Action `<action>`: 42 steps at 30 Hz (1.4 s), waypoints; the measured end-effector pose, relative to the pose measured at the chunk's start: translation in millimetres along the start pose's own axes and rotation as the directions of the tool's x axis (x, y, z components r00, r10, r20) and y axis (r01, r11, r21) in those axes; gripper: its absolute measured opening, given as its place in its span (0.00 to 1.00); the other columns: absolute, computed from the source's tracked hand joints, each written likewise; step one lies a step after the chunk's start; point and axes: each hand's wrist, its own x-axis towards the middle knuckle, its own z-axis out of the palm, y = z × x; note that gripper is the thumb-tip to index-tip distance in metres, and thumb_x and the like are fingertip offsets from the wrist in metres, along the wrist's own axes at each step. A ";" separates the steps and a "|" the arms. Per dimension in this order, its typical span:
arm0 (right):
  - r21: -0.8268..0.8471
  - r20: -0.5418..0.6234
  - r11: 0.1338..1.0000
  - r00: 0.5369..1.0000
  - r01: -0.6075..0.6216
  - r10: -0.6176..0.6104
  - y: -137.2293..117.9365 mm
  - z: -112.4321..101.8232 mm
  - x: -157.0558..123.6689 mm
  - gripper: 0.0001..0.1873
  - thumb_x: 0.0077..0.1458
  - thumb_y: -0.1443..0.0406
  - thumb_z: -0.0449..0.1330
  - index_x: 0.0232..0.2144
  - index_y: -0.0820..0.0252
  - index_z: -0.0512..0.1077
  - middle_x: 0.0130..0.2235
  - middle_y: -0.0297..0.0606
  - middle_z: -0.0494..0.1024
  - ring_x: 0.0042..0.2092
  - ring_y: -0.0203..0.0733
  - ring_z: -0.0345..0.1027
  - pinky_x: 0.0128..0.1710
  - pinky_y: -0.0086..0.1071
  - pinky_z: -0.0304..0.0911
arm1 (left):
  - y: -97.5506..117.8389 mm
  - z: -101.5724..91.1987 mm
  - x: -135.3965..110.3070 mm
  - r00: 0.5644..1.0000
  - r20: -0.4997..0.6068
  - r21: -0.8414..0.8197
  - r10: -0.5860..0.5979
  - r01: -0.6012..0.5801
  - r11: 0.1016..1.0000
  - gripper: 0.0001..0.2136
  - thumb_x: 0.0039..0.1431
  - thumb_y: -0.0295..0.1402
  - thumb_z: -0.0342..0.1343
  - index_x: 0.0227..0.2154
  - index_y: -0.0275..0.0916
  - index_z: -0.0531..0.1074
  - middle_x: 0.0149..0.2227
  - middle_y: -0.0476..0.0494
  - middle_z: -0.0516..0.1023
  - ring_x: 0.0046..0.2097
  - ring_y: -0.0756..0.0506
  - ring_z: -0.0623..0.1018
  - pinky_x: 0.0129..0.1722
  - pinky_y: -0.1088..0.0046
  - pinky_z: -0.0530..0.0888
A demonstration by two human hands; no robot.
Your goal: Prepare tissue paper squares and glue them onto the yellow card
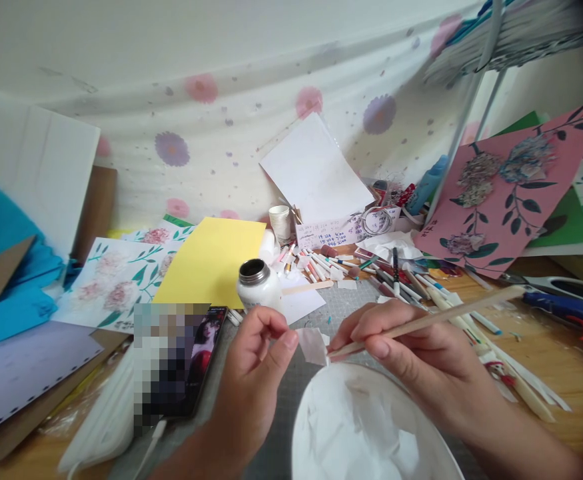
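Pinching a small white paper scrap (313, 345) between thumb and fingers, the left hand (256, 367) holds it over the white bowl (371, 427). The right hand (411, 353) grips a wooden stick (431, 319) touching it. Pressing too hard could tear the scrap; the open glue bottle (257, 283) just beyond could tip.

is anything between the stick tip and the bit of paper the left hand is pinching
Nothing visible. The wooden stick in the right hand ends right at the small white paper piece pinched by the left hand, above the white bowl.
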 end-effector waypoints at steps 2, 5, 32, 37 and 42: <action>-0.043 0.016 0.999 1.000 0.005 -0.005 -0.6 -0.2 -0.3 0.10 0.66 0.66 0.57 0.42 0.54 0.80 0.37 0.38 0.80 0.42 0.41 0.77 0.41 0.29 0.73 | 3.9 -2.1 -2.0 0.986 0.124 0.116 0.113 -0.127 0.985 0.07 0.63 0.32 0.57 0.28 0.41 0.70 0.28 0.53 0.68 0.32 0.49 0.68 0.35 0.75 0.65; -0.107 0.029 0.994 1.000 0.004 -0.001 -1.3 -0.3 -0.9 0.10 0.67 0.66 0.56 0.42 0.54 0.79 0.37 0.38 0.80 0.43 0.42 0.77 0.42 0.31 0.73 | 9.5 -2.9 -4.1 0.946 0.297 0.196 0.132 -0.195 0.961 0.05 0.62 0.30 0.56 0.29 0.41 0.71 0.31 0.50 0.73 0.35 0.47 0.72 0.37 0.72 0.67; 0.348 0.028 0.924 0.987 -0.156 0.156 9.8 -21.8 2.0 0.05 0.64 0.65 0.61 0.39 0.57 0.78 0.38 0.36 0.83 0.39 0.41 0.81 0.42 0.32 0.77 | 5.0 -1.8 -1.2 0.977 0.215 0.109 -0.001 -0.023 0.994 0.05 0.53 0.29 0.58 0.23 0.39 0.70 0.35 0.48 0.76 0.39 0.46 0.72 0.41 0.71 0.65; 0.411 -0.003 0.886 0.971 -0.216 0.238 5.6 -30.5 8.2 0.04 0.61 0.64 0.64 0.36 0.58 0.78 0.34 0.37 0.84 0.34 0.41 0.83 0.37 0.28 0.78 | 3.2 -2.8 -1.5 0.967 0.242 0.040 -0.081 0.073 0.996 0.05 0.53 0.29 0.58 0.23 0.39 0.69 0.33 0.48 0.75 0.39 0.44 0.73 0.38 0.70 0.66; 0.428 -0.072 0.874 0.955 -0.230 0.287 3.3 -42.8 9.5 0.04 0.60 0.64 0.66 0.34 0.58 0.78 0.33 0.37 0.85 0.31 0.40 0.83 0.34 0.26 0.78 | 3.1 -5.5 1.4 0.971 0.236 0.116 -0.024 -0.004 0.993 0.05 0.52 0.27 0.56 0.23 0.39 0.68 0.31 0.48 0.74 0.38 0.44 0.73 0.34 0.71 0.65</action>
